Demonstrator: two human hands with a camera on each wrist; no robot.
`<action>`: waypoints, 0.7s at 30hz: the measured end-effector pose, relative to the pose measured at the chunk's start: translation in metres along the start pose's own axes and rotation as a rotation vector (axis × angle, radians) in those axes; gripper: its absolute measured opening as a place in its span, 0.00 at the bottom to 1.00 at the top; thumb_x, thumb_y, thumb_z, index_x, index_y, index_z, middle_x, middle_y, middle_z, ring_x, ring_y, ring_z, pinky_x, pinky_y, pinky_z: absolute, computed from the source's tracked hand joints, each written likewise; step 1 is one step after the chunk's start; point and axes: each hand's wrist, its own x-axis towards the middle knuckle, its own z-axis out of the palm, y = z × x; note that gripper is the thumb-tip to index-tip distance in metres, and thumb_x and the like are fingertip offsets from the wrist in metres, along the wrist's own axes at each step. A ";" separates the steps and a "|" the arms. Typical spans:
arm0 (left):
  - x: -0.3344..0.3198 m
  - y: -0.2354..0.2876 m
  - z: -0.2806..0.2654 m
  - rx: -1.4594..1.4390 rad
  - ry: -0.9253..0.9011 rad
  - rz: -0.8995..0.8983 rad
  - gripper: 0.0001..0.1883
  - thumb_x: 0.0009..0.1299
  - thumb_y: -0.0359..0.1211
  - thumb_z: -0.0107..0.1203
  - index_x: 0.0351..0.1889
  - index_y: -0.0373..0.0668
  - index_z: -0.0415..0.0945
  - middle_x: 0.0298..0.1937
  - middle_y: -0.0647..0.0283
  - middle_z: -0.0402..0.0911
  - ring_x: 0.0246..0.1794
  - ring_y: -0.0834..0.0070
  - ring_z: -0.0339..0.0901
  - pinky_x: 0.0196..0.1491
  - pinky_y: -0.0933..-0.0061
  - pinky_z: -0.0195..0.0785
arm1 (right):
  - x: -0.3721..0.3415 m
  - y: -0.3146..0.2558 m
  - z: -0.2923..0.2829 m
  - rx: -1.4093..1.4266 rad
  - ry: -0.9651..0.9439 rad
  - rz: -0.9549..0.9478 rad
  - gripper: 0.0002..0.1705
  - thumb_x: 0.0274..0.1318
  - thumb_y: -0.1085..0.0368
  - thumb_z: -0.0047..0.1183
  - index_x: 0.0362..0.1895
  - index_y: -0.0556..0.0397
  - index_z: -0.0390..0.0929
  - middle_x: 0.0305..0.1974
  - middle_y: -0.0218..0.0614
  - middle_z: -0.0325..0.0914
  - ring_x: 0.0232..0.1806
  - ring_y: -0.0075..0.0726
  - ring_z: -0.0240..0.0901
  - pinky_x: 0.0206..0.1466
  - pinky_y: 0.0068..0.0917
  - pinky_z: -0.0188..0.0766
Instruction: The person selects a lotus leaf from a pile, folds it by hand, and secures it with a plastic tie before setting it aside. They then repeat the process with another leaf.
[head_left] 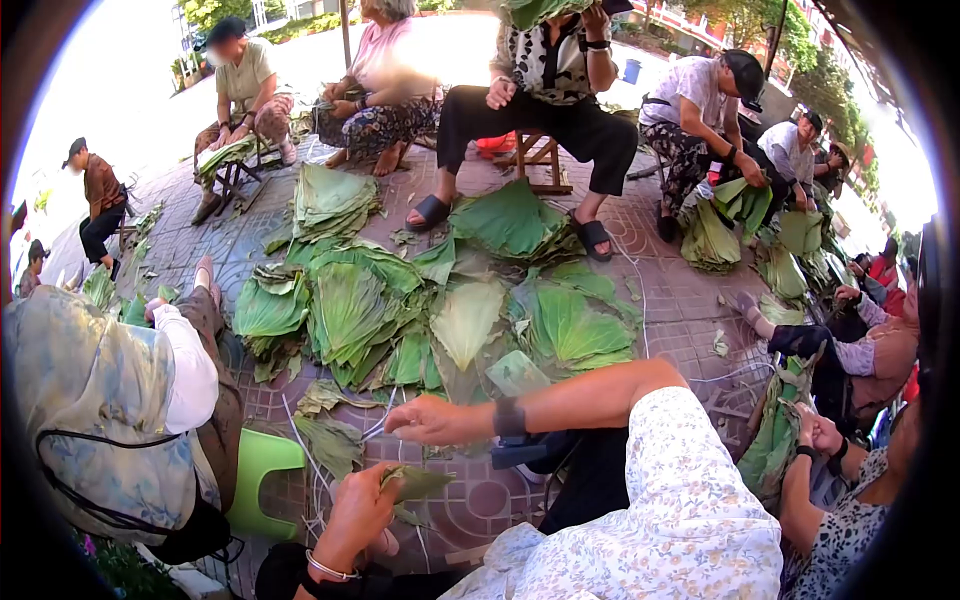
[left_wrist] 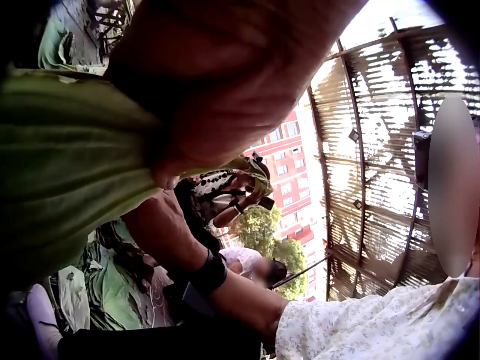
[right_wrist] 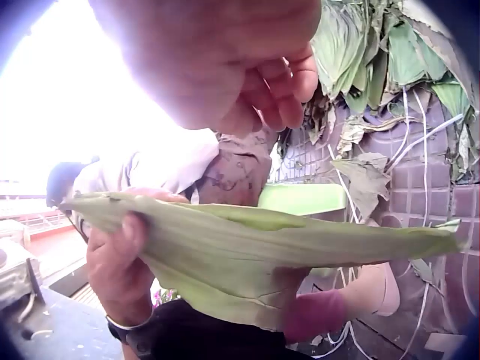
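My left hand [head_left: 352, 515] pinches leaf [right_wrist: 217, 259] near one end, likely to keep rest free; right hand [head_left: 432, 420] hovers, fingers loosely curled, empty. Leaf stacks [head_left: 365, 310] on paving [head_left: 690, 290] ahead, presumably for reach.

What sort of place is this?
Probably an outdoor shared work area: piles of green leaves lie on the patterned paving, people sit around them, and a red building with windows stands beyond.
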 end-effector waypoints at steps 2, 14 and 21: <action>0.002 -0.006 0.002 -0.005 0.031 -0.002 0.14 0.66 0.34 0.54 0.40 0.30 0.76 0.14 0.49 0.68 0.15 0.64 0.72 0.25 0.62 0.63 | 0.003 -0.008 -0.001 0.009 -0.013 -0.035 0.13 0.58 0.62 0.50 0.40 0.60 0.74 0.31 0.46 0.77 0.33 0.42 0.74 0.39 0.34 0.70; 0.002 -0.015 0.003 0.072 0.065 -0.011 0.15 0.65 0.37 0.53 0.35 0.30 0.74 0.22 0.41 0.74 0.27 0.43 0.73 0.29 0.51 0.63 | 0.001 -0.054 0.005 0.082 -0.060 -0.157 0.21 0.62 0.54 0.44 0.37 0.61 0.75 0.29 0.48 0.75 0.30 0.47 0.72 0.35 0.36 0.67; 0.000 -0.004 -0.001 -0.013 0.144 0.011 0.16 0.64 0.35 0.54 0.26 0.28 0.71 0.17 0.47 0.69 0.16 0.60 0.65 0.25 0.61 0.58 | 0.006 -0.065 0.003 -0.072 -0.006 -0.326 0.22 0.65 0.52 0.38 0.38 0.60 0.74 0.32 0.48 0.75 0.32 0.53 0.71 0.35 0.38 0.67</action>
